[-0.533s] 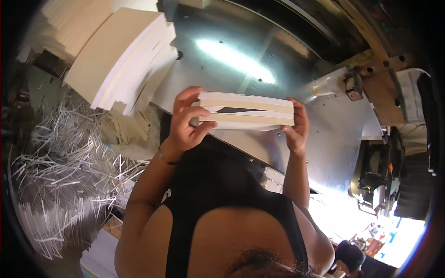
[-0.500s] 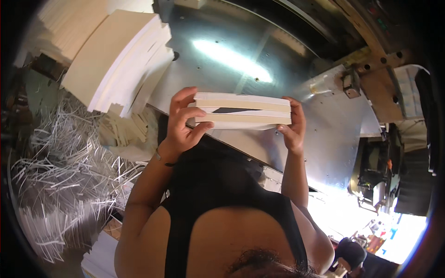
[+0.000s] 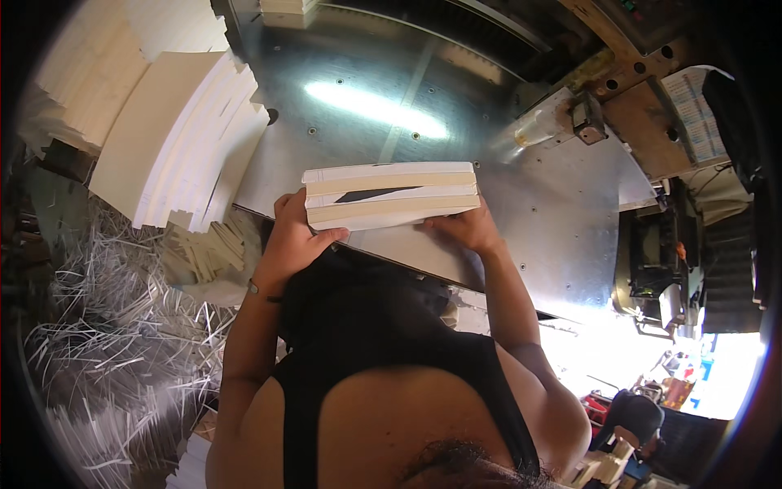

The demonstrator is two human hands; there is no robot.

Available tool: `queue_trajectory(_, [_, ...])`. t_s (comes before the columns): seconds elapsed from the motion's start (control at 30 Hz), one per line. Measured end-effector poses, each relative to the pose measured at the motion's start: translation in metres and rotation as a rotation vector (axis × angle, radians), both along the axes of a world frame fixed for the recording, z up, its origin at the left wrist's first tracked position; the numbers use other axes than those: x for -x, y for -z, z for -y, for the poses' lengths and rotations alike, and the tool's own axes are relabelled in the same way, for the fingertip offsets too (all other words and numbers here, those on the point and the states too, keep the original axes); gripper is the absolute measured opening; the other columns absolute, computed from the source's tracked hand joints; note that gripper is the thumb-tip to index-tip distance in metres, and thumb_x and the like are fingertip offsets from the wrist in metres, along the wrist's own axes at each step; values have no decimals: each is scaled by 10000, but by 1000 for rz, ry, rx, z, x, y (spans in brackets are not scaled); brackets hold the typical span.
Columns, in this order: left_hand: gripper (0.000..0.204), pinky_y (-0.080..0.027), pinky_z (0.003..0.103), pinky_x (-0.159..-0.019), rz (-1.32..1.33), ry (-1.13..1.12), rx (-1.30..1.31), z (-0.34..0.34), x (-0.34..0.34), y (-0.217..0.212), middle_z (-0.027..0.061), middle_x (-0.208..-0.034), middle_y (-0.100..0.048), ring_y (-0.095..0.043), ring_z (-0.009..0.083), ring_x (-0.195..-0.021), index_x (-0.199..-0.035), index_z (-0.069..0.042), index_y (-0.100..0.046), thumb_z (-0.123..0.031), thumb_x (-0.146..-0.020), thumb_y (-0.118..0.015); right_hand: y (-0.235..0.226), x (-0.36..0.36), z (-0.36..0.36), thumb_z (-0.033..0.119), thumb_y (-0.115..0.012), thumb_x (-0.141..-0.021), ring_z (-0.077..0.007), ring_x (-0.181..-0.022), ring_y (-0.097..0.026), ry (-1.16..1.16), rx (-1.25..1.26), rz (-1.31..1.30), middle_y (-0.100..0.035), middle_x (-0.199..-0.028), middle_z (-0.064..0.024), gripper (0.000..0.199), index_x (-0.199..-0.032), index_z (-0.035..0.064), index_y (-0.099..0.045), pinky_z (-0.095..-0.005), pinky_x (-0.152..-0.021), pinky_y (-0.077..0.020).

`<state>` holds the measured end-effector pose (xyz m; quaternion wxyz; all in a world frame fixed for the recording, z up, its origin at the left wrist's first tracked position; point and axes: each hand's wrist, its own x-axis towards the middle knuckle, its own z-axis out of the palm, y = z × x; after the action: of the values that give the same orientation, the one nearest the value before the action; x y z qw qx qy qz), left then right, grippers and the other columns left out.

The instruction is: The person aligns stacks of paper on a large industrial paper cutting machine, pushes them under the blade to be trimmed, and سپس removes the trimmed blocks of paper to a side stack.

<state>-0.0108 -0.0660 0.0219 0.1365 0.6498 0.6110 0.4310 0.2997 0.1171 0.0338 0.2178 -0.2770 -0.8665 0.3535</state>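
Note:
A thick stack of paper blocks (image 3: 393, 213), with white and cream layers and a dark mark on its side, is held between my two hands over the front edge of a metal table (image 3: 538, 236). My left hand (image 3: 293, 232) grips its left end, with the thumb along the lower edge. At the other end my right hand (image 3: 468, 226) is closed round the lower right corner, its thumb pressed below the stack. The fingers behind the paper are partly hidden.
Tall stacks of cream paper (image 3: 163, 134) stand on the left. Below them lies a big heap of shredded paper strips (image 3: 138, 318). A dark machine with a slotted bar (image 3: 456, 45) spans the far side. A metal bracket (image 3: 588, 118) sits at the right, and another person (image 3: 631, 420) is at lower right.
The paper stack has shifted left in the view. My right hand has moved from its right end to the lower right corner, and my left hand has slid lower on the left end.

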Motion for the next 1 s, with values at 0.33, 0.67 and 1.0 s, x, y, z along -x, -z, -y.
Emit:
queue_trajectory(0.33, [669,-300,468,-1097,-53,-80,-13,16,2,5,100,-1224,-674,-590,307,-1102,-1322,-86,-623,-333,-768,-905,4,4,10,231,-899,-742,-330,-1203,-604,51,127,64,-735,-1244,-71,416,-1133,146,-784,-452,-1082,-419])
queue_trajectory(0.67, [694,-412,436,-1045,123,-68,76,21,0,-7,133,-1262,-667,-629,327,-1142,-1280,-41,-608,-317,-734,-934,0,3,10,161,-894,-732,-266,-1144,-656,60,270,7,-730,-1247,-83,431,-1138,90,-769,-433,-1054,-458])
queue_trajectory(1.0, [767,-532,369,-991,962,-350,162,56,-51,1,198,-1237,-653,-657,229,-1137,-1302,62,-469,-252,-777,-932,-28,52,-5,122,-814,-859,-202,-1061,-673,29,609,-226,-716,-1199,-181,898,-1605,33,-321,-355,-980,-500])
